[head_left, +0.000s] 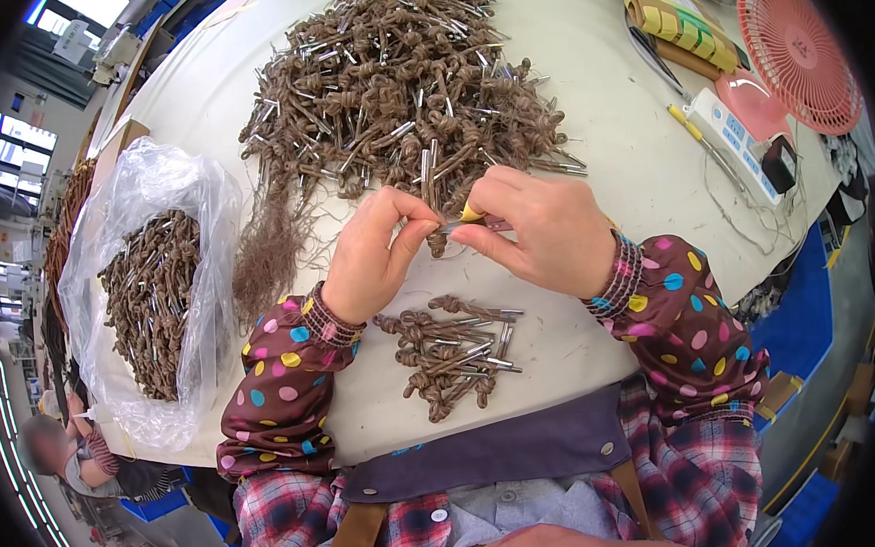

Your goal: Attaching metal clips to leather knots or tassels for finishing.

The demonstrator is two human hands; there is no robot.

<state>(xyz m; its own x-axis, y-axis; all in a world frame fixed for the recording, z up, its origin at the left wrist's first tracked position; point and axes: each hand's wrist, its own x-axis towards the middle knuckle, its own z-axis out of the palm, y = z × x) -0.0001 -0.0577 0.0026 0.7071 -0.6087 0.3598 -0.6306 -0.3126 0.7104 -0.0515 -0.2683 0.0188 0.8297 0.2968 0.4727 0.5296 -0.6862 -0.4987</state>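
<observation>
In front of me, my left hand [377, 252] pinches a knotted brown cord [436, 241] between thumb and fingertips. The cord's silvery metal tips point away from me. My right hand [538, 225] is closed on a small bladed tool [451, 227] that looks like thread snips, with yellow showing at the fingers. Its metal end meets the cord beside the left fingertips; most of the tool is hidden. Just beyond lies a big pile of knotted brown cords [377, 102] with metal tips. A smaller group of such cords [448, 358] lies between my forearms.
To the left, a clear plastic bag [215, 202] holds more knotted cords. Loose brown thread [268, 259] lies beside the pile. At right are a white power strip [733, 145], a pink fan [799, 49] and a yellow-wrapped bundle [681, 28]. Another person [78, 456] sits far left.
</observation>
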